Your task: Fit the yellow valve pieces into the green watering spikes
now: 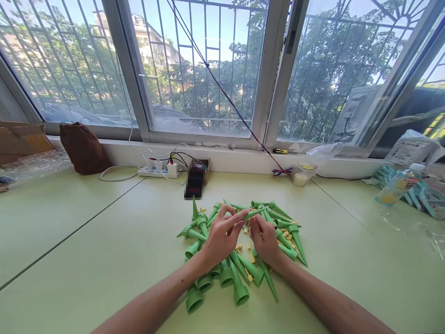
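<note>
My left hand (224, 232) is closed, with its index finger and thumb pinching a green plastic watering spike (256, 213). The spike's narrow tip points right, over my right hand (266, 239). My right fingers are curled together close beside the left fingertips; whatever they pinch is hidden. Around and under both hands lies a loose ring of green watering spikes (238, 283), some with their wide open ends toward me. Small yellow valve pieces (251, 254) are scattered among them. One spike (195, 209) at the far left of the pile stands upright.
At the back are a power strip (158, 171), a small box (203, 169) with a blurred dark patch in front, and a jar in a plastic bag (301, 174). A brown pouch (83, 148) stands left. A bottle (399, 184) and blue-green pieces lie right. Cables hang before the window.
</note>
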`<state>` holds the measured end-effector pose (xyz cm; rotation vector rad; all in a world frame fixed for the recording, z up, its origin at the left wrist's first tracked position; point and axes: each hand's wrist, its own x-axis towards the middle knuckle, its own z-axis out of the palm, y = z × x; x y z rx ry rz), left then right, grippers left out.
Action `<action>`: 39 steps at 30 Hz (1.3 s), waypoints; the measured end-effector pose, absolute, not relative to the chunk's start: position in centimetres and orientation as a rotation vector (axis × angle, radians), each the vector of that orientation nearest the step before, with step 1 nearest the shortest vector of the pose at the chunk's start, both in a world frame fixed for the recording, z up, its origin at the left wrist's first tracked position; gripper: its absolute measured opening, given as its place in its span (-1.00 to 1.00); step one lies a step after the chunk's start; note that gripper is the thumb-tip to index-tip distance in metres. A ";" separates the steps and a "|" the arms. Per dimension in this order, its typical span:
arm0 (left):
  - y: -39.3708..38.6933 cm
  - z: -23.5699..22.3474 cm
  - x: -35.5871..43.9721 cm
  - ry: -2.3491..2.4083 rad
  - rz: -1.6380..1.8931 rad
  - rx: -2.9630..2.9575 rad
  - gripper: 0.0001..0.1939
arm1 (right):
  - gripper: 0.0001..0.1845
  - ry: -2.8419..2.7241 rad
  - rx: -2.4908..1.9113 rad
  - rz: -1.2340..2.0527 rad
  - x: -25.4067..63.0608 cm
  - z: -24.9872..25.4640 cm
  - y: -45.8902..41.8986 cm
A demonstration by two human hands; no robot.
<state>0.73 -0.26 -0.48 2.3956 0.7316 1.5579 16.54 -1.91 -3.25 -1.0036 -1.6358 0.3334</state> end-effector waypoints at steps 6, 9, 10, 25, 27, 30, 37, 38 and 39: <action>-0.2 -0.6 0.7 0.746 1.563 2.387 -0.59 | -0.60 -1.637 -1.002 0.340 16.5 -3.4 -1.8; -0.3 -0.6 0.7 0.751 1.575 2.390 -0.59 | -0.60 -1.640 -0.998 0.355 16.5 -3.4 -1.8; -0.3 -0.6 0.7 0.751 1.577 2.391 -0.59 | -0.60 -1.639 -0.996 0.361 16.5 -3.4 -1.9; -0.1 -0.7 0.7 0.764 1.580 2.397 -0.64 | -0.62 -1.656 -0.997 0.389 16.5 -3.3 -1.9; -0.1 -0.7 0.7 0.774 1.574 2.400 -0.65 | -0.62 -1.656 -0.995 0.396 16.5 -3.3 -1.9; -0.1 -0.7 0.7 0.794 1.557 2.403 -0.67 | -0.62 -1.656 -0.997 0.405 16.5 -3.3 -2.0; -0.2 -0.7 0.7 0.842 1.523 2.376 -0.70 | -0.61 -1.666 -1.000 0.397 16.5 -3.2 -1.9; -0.2 -0.7 0.7 0.847 1.518 2.374 -0.70 | -0.60 -1.665 -1.003 0.399 16.5 -3.2 -1.9; -0.2 -0.8 0.7 0.851 1.513 2.371 -0.70 | -0.60 -1.663 -1.007 0.400 16.5 -3.2 -1.9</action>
